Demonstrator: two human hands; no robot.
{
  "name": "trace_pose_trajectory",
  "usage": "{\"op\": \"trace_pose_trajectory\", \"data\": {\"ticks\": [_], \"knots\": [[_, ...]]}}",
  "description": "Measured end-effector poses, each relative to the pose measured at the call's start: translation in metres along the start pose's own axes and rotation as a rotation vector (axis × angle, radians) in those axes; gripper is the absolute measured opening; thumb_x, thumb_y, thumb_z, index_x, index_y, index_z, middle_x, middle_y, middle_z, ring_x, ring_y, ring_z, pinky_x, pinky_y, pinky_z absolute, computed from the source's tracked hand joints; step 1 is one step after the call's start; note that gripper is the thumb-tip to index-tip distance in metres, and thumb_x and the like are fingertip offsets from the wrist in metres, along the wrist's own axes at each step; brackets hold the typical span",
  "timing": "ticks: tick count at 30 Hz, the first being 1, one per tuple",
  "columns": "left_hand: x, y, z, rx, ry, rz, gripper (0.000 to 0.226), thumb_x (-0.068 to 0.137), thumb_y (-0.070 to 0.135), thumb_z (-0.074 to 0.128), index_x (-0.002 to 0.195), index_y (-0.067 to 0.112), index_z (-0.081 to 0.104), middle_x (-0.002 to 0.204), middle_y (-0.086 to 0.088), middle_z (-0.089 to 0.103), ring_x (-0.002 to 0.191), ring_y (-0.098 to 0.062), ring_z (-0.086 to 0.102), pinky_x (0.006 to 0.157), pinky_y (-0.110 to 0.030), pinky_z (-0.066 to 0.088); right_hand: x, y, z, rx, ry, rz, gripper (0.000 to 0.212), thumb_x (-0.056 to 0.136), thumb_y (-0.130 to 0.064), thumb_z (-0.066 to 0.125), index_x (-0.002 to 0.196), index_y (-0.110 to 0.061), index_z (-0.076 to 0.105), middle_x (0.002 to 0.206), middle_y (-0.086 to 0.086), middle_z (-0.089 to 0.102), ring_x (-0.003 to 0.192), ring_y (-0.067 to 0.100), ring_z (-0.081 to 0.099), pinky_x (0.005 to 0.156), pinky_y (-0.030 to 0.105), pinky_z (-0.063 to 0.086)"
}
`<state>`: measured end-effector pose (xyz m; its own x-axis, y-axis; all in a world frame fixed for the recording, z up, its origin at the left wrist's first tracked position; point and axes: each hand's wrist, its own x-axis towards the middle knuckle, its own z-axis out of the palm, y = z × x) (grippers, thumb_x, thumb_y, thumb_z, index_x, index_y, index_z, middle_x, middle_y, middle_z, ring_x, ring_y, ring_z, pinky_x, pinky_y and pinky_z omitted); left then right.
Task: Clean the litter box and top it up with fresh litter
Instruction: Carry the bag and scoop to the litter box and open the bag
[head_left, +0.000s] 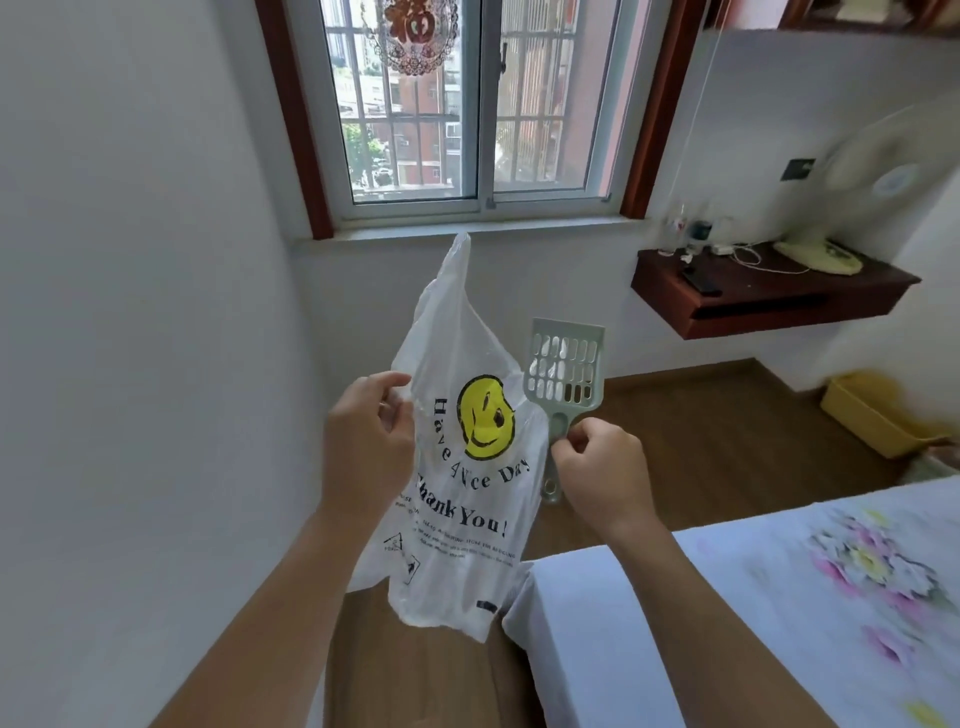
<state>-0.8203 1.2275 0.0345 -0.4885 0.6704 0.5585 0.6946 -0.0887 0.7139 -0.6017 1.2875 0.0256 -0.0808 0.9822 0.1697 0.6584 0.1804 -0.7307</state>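
The left hand (370, 435) is closed in a pinch on the left edge of a white plastic bag (457, 483), thumb and fingers curled over the film near its mouth. The bag hangs between the two hands, limp and apparently empty, one handle loop standing up toward the window sill (467, 231). Just to its right, a pale green slotted scoop (565, 370) stands upright, its handle gripped by the right hand (597, 470), which also seems to nip the bag's right edge, though that contact is partly hidden. The step in hand looks like opening the bag to take waste; to do it well, I would rub the film layers apart with the left fingers, spread the mouth wide, and keep the scoop clear of the opening so it does not snag. Farther right, low on the wood floor (701, 415) beside the bed (779, 597), sits a yellow tub (878, 415), probably the litter box, well apart from the hands. No fresh litter is in view.
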Motion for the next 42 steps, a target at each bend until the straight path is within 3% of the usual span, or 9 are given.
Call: {"op": "trace_pose_trajectory", "data": {"ticks": [8, 10, 13, 18, 26, 35, 42], "knots": [[0.147, -0.053, 0.079, -0.068, -0.082, 0.098, 0.021, 0.086, 0.002, 0.067, 0.106, 0.009, 0.07, 0.082, 0.0, 0.066, 0.068, -0.009, 0.064, 0.067, -0.03, 0.059, 0.13, -0.013, 0.041, 0.013, 0.1, 0.092, 0.019, 0.09, -0.021, 0.061, 0.074, -0.012, 0.065, 0.069, -0.002, 0.068, 0.063, 0.015, 0.066, 0.058, 0.039, 0.06], [0.175, -0.062, 0.102, -0.075, -0.11, 0.113, 0.022, 0.086, 0.003, 0.067, 0.107, 0.01, 0.07, 0.082, 0.001, 0.066, 0.068, -0.007, 0.064, 0.067, -0.029, 0.059, 0.162, -0.011, 0.047, -0.001, 0.122, 0.118, 0.019, 0.09, -0.021, 0.062, 0.073, -0.012, 0.065, 0.067, -0.003, 0.067, 0.06, 0.012, 0.064, 0.053, 0.032, 0.058], [0.213, -0.077, 0.142, -0.09, -0.141, 0.123, 0.022, 0.086, 0.003, 0.068, 0.107, 0.012, 0.069, 0.081, 0.004, 0.065, 0.068, -0.006, 0.063, 0.067, -0.024, 0.058, 0.209, -0.004, 0.057, -0.014, 0.159, 0.141, 0.019, 0.09, -0.019, 0.062, 0.072, -0.013, 0.064, 0.066, -0.004, 0.065, 0.056, 0.006, 0.061, 0.039, 0.011, 0.04], [0.272, -0.094, 0.215, -0.122, -0.19, 0.168, 0.022, 0.086, 0.001, 0.067, 0.106, 0.01, 0.069, 0.08, 0.003, 0.065, 0.067, -0.008, 0.063, 0.066, -0.025, 0.057, 0.294, 0.016, 0.075, -0.012, 0.195, 0.154, 0.016, 0.091, -0.02, 0.063, 0.076, -0.013, 0.066, 0.069, -0.002, 0.067, 0.055, 0.002, 0.058, 0.04, 0.006, 0.038], [0.362, -0.089, 0.335, -0.208, -0.289, 0.196, 0.024, 0.087, 0.002, 0.065, 0.106, 0.015, 0.07, 0.08, 0.007, 0.064, 0.07, -0.013, 0.064, 0.066, -0.038, 0.058, 0.417, 0.054, 0.06, -0.045, 0.269, 0.203, 0.022, 0.092, -0.018, 0.062, 0.07, -0.015, 0.062, 0.064, -0.006, 0.064, 0.052, 0.0, 0.056, 0.043, 0.005, 0.038], [0.417, -0.057, 0.478, -0.326, -0.496, 0.211, 0.023, 0.088, 0.005, 0.065, 0.105, 0.018, 0.07, 0.081, 0.008, 0.064, 0.073, -0.01, 0.061, 0.071, -0.039, 0.056, 0.498, 0.111, 0.023, -0.134, 0.407, 0.354, 0.025, 0.093, -0.02, 0.062, 0.068, -0.019, 0.058, 0.063, -0.012, 0.059, 0.055, 0.001, 0.058, 0.04, 0.004, 0.037], [0.455, -0.025, 0.593, -0.41, -0.677, 0.333, 0.022, 0.092, 0.012, 0.061, 0.11, 0.02, 0.069, 0.086, 0.012, 0.064, 0.079, -0.006, 0.062, 0.073, -0.032, 0.057, 0.554, 0.15, -0.002, -0.222, 0.633, 0.532, 0.038, 0.09, -0.014, 0.062, 0.056, -0.017, 0.047, 0.052, -0.01, 0.049, 0.044, 0.002, 0.045, 0.043, 0.006, 0.036]]}}
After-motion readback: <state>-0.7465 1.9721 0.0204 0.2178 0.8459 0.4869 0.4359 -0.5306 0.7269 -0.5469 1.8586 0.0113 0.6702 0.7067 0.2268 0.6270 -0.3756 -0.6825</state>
